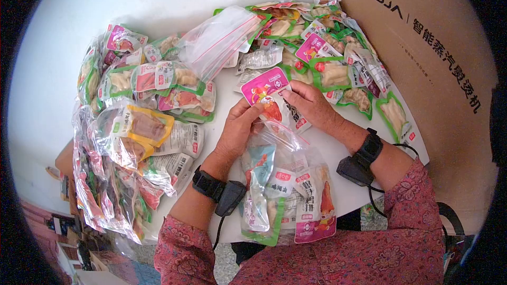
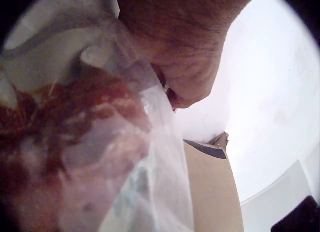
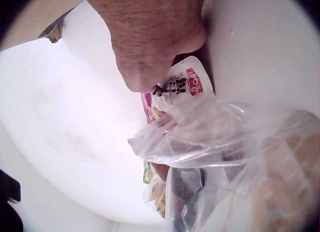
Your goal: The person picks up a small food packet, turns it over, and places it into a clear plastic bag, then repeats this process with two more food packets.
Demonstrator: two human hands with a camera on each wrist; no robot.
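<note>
A pink-and-white vacuum food packet (image 1: pixel 268 85) with a cartoon chicken on it is held upright between both hands. My left hand (image 1: pixel 238 126) pinches its left side, the thumb lying over the front. On the other edge, the right hand (image 1: pixel 316 110) pinches the packet near its top right corner. Just below, a clear zip bag (image 1: pixel 288 145) with a red closure line lies open-mouthed, its top overlapping the packet's bottom. Several packets show inside it, among them a pink-ended packet (image 1: pixel 317 206). In the right wrist view, the bag's loose plastic (image 3: pixel 200 137) covers part of the packet (image 3: pixel 177 87).
Loose food packets (image 1: pixel 332 71) pile up at the back right. On the left stand filled clear bags (image 1: pixel 105 179) and more packets, including a yellow-edged packet (image 1: pixel 150 124). Unfilled zip bags (image 1: pixel 219 42) lie at the back. A large cardboard box (image 1: pixel 422 100) borders the white table's right side.
</note>
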